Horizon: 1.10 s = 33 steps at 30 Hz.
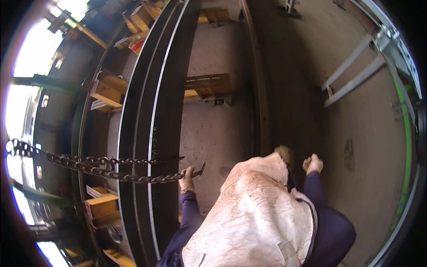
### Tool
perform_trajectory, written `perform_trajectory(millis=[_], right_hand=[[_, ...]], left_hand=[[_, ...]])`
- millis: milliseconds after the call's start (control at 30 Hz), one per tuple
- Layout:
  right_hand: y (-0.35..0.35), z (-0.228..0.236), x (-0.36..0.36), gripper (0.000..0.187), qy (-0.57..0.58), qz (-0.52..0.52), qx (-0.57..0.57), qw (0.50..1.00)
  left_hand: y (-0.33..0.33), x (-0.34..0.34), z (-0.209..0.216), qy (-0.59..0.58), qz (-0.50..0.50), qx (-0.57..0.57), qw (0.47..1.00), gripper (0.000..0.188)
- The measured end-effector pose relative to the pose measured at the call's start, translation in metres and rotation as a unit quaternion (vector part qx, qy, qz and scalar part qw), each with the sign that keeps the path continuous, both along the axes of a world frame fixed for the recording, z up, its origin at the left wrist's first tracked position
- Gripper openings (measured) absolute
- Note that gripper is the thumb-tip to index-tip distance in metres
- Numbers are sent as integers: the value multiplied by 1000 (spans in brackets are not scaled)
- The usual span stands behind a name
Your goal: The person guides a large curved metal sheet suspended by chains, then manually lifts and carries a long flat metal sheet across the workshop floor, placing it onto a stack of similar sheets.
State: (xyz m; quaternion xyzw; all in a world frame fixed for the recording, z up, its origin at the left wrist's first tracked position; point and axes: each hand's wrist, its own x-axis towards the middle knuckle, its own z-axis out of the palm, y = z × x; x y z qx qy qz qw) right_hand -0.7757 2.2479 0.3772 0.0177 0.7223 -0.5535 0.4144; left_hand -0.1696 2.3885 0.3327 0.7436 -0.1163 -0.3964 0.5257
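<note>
My left hand [187, 179], in a pale glove, is closed round the end of a heavy dark chain [133, 179]. A pointed hook [201, 170] sticks out past its fingers. Behind it a second chain [126, 161] runs almost parallel, and its tip ends over the long dark steel beam [171, 107]. Both chains come in from the far left and cross above the beam. Out to the right, apart from any object, my right hand [313, 164] is held in a loose fist, with nothing visible in it.
Yellow support blocks [106, 91] stand along the beam's left side, with a yellow-brown crosspiece [208, 86] to its right. A long rail [258, 80] lies ahead of me. A grey metal frame [356, 73] stands at far right. My pale apron [249, 209] hides the lower middle.
</note>
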Motion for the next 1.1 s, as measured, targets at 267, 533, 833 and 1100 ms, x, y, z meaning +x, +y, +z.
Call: perform_trajectory(millis=[267,533,833,1100], right_hand=[[-38,-49,-161,15,72,176,23,982],[-55,-45,-337,27,1,215,99,971],[-63,-83,-386,17,15,296,206,933],[-122,-25,-206,63,92,797,-103,588]], left_hand=[[-32,-102,19,53,142,-224,963,23],[-83,-237,39,6,268,-135,954,30],[-77,-370,50,48,261,-201,943,24],[-32,-516,143,44,248,-238,938,24]])
